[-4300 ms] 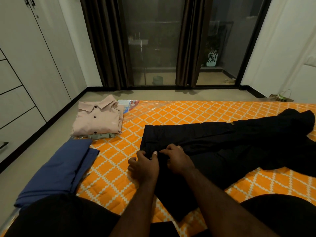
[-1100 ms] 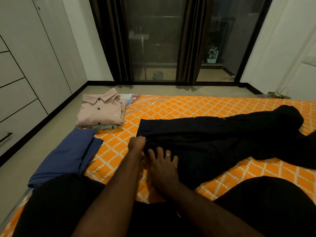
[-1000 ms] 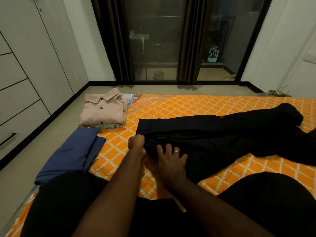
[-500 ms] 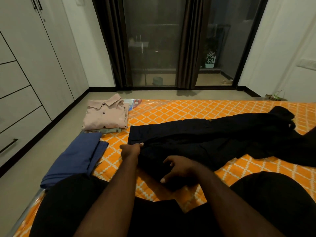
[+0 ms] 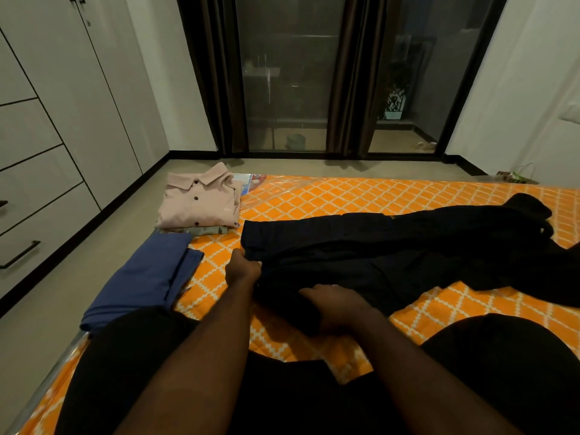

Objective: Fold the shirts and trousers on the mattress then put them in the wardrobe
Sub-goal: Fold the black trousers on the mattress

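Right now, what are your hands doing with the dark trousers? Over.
Left hand grips dark trousers at left edge. Right hand grips a bunched fold. Not yet folded. Apart, left: blue folded cloth, pink shirt.

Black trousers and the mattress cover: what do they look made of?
The black trousers: soft matte cloth, fibre unclear; it creases and bunches where the left hand and right hand grip it. The mattress: orange quilted fabric with stitched white diamonds, under glossy clear plastic film, judging by glare at its far corner.
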Action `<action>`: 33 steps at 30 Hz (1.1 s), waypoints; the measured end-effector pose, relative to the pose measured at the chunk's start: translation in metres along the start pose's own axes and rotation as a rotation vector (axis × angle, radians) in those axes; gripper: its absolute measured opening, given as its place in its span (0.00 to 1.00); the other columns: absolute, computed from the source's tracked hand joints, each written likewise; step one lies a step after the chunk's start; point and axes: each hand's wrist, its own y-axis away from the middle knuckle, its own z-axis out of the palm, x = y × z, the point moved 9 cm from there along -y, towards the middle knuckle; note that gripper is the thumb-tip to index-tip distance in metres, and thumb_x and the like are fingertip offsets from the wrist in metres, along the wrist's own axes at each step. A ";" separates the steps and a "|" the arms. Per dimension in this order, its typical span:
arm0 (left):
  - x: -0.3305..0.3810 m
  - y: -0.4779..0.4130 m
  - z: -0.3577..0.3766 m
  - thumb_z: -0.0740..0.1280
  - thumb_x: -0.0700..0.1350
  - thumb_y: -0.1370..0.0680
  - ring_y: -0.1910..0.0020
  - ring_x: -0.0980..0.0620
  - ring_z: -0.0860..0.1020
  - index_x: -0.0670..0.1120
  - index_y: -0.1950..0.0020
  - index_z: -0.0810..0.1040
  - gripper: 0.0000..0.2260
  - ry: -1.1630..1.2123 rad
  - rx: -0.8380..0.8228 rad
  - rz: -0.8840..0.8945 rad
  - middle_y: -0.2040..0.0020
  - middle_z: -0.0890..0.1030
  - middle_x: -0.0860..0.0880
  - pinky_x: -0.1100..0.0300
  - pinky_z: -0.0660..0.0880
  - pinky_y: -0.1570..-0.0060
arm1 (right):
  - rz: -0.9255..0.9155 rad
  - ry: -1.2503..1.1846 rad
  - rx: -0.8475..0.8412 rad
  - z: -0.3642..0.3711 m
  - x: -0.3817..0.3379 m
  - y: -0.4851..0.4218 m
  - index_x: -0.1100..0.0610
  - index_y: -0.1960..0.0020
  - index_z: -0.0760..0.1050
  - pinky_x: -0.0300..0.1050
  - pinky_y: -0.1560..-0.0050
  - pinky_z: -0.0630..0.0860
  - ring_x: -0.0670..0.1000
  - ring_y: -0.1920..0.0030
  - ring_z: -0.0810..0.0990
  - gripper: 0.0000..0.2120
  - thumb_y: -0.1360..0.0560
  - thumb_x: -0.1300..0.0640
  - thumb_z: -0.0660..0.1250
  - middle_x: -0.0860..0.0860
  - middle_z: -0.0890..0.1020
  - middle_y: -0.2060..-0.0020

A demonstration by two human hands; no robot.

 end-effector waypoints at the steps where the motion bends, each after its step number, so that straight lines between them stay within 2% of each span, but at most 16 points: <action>1: -0.001 -0.001 0.000 0.72 0.45 0.22 0.39 0.37 0.77 0.45 0.34 0.73 0.18 0.011 -0.005 -0.003 0.36 0.78 0.40 0.54 0.70 0.52 | -0.001 -0.050 0.035 -0.011 0.006 0.002 0.47 0.27 0.65 0.58 0.41 0.78 0.61 0.36 0.77 0.34 0.29 0.46 0.76 0.55 0.76 0.35; 4: -0.006 -0.004 0.001 0.73 0.45 0.22 0.38 0.37 0.77 0.45 0.34 0.73 0.19 0.045 -0.010 -0.011 0.36 0.78 0.40 0.53 0.73 0.49 | -0.016 -0.310 0.160 -0.043 0.029 0.009 0.49 0.31 0.69 0.55 0.46 0.80 0.58 0.41 0.81 0.25 0.25 0.58 0.73 0.54 0.79 0.39; 6: -0.007 -0.004 0.000 0.74 0.45 0.23 0.37 0.37 0.76 0.45 0.33 0.74 0.20 0.059 0.000 -0.007 0.35 0.78 0.40 0.52 0.74 0.46 | -0.037 -0.423 0.264 -0.064 0.041 0.016 0.49 0.37 0.74 0.51 0.47 0.80 0.52 0.43 0.81 0.19 0.23 0.63 0.72 0.50 0.80 0.41; 9: -0.009 -0.007 0.001 0.74 0.45 0.23 0.36 0.38 0.76 0.45 0.33 0.74 0.21 0.044 -0.006 -0.013 0.35 0.78 0.41 0.52 0.74 0.44 | -0.091 -0.479 0.365 -0.093 0.045 0.026 0.50 0.43 0.81 0.48 0.47 0.81 0.44 0.48 0.82 0.09 0.21 0.61 0.70 0.44 0.83 0.48; 12: -0.010 -0.013 0.000 0.74 0.45 0.23 0.37 0.38 0.77 0.45 0.33 0.76 0.19 0.004 -0.052 -0.061 0.36 0.79 0.42 0.52 0.74 0.46 | -0.135 -0.538 0.440 -0.118 0.043 0.034 0.48 0.46 0.81 0.48 0.50 0.81 0.42 0.53 0.82 0.07 0.18 0.58 0.67 0.44 0.84 0.53; 14: -0.009 -0.017 0.001 0.71 0.43 0.22 0.42 0.37 0.78 0.43 0.40 0.76 0.13 0.007 -0.096 -0.098 0.43 0.79 0.40 0.52 0.73 0.53 | -0.162 -0.568 0.458 -0.127 0.039 0.037 0.47 0.48 0.80 0.48 0.53 0.80 0.42 0.55 0.82 0.07 0.17 0.58 0.65 0.44 0.83 0.55; 16: -0.007 -0.019 0.003 0.68 0.37 0.23 0.50 0.38 0.78 0.40 0.50 0.74 0.05 0.143 -0.117 -0.119 0.50 0.78 0.40 0.50 0.71 0.58 | -0.180 -0.609 0.469 -0.132 0.037 0.036 0.47 0.49 0.78 0.47 0.55 0.79 0.44 0.56 0.81 0.07 0.16 0.57 0.64 0.44 0.82 0.56; 17: -0.006 -0.022 0.005 0.66 0.33 0.25 0.52 0.39 0.79 0.39 0.52 0.74 0.04 0.252 -0.123 -0.121 0.50 0.79 0.39 0.48 0.71 0.60 | -0.186 -0.625 0.473 -0.135 0.038 0.033 0.47 0.49 0.77 0.47 0.56 0.78 0.45 0.56 0.81 0.07 0.16 0.57 0.63 0.45 0.81 0.56; 19: -0.002 -0.028 0.012 0.63 0.28 0.28 0.52 0.36 0.81 0.39 0.46 0.77 0.13 0.413 -0.161 -0.114 0.49 0.81 0.37 0.46 0.74 0.61 | -0.188 -0.636 0.459 -0.141 0.042 0.025 0.48 0.49 0.75 0.50 0.58 0.77 0.49 0.56 0.80 0.06 0.15 0.55 0.61 0.48 0.81 0.56; 21: 0.003 -0.031 0.019 0.63 0.27 0.29 0.51 0.35 0.81 0.40 0.38 0.76 0.20 0.467 -0.205 -0.085 0.47 0.81 0.37 0.46 0.77 0.59 | -0.195 -0.621 0.430 -0.145 0.046 0.014 0.50 0.49 0.73 0.50 0.60 0.75 0.54 0.57 0.79 0.05 0.15 0.54 0.60 0.52 0.80 0.56; 24: 0.000 -0.035 0.019 0.74 0.39 0.27 0.41 0.38 0.78 0.43 0.24 0.63 0.34 0.446 -0.185 -0.124 0.35 0.76 0.41 0.47 0.79 0.50 | -0.248 -0.650 0.376 -0.143 0.045 0.001 0.53 0.48 0.70 0.53 0.60 0.73 0.52 0.60 0.78 0.06 0.14 0.53 0.60 0.54 0.79 0.56; 26: 0.007 -0.040 0.016 0.80 0.50 0.29 0.36 0.39 0.76 0.43 0.24 0.64 0.40 0.346 -0.172 -0.053 0.31 0.74 0.45 0.50 0.76 0.47 | -0.279 -0.667 0.350 -0.135 0.043 -0.006 0.53 0.45 0.71 0.57 0.56 0.76 0.54 0.56 0.80 0.05 0.15 0.52 0.60 0.53 0.80 0.53; 28: 0.018 -0.046 0.019 0.82 0.55 0.33 0.34 0.41 0.76 0.45 0.27 0.70 0.40 0.157 -0.198 0.076 0.31 0.76 0.47 0.53 0.74 0.45 | -0.310 -0.699 0.345 -0.129 0.042 -0.009 0.51 0.42 0.73 0.56 0.53 0.78 0.54 0.51 0.82 0.06 0.15 0.51 0.61 0.51 0.81 0.51; 30: 0.027 -0.045 0.023 0.81 0.53 0.31 0.33 0.41 0.75 0.47 0.26 0.72 0.36 -0.004 -0.224 0.164 0.31 0.77 0.46 0.53 0.72 0.42 | -0.335 -0.725 0.369 -0.129 0.044 -0.011 0.49 0.42 0.74 0.51 0.55 0.78 0.51 0.52 0.83 0.04 0.15 0.51 0.62 0.48 0.82 0.51; 33: 0.047 -0.032 0.029 0.75 0.46 0.24 0.32 0.44 0.76 0.48 0.27 0.75 0.25 -0.011 -0.283 0.360 0.32 0.79 0.47 0.53 0.72 0.37 | -0.344 -0.669 0.459 -0.139 0.053 -0.016 0.51 0.45 0.75 0.51 0.56 0.76 0.49 0.54 0.80 0.03 0.16 0.53 0.63 0.49 0.79 0.53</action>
